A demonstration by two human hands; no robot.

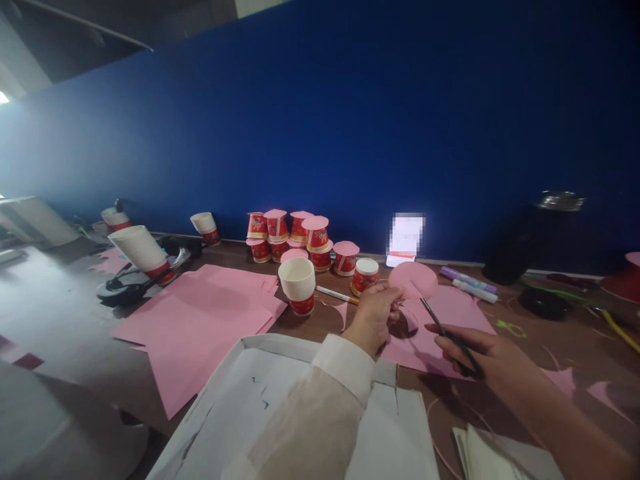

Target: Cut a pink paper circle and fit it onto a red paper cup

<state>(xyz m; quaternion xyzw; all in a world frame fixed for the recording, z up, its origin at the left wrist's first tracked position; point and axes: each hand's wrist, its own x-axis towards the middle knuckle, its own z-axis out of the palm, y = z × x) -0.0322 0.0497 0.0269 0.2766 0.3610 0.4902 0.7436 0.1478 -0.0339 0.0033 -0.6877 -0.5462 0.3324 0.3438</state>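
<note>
My left hand (374, 317) pinches the left edge of a round pink paper disc (414, 279), holding it up over the table. A dark slit or line runs in the disc from its right part towards the middle. My right hand (475, 357) has its fingers in the handles of black scissors (443, 330), whose tip is at the disc's lower edge. Behind the disc lies a larger pink sheet (465, 320). Left of my left hand stand an upturned red cup (365, 277) and a stack of white-and-red paper cups (297, 283).
Red cups topped with pink discs (317, 233) stand by the blue partition (320, 120). Pink sheets (200, 307) lie left. A white box (270, 380) is in front, markers (469, 283) and a lit phone (406, 237) behind, paper scraps (560, 380) right.
</note>
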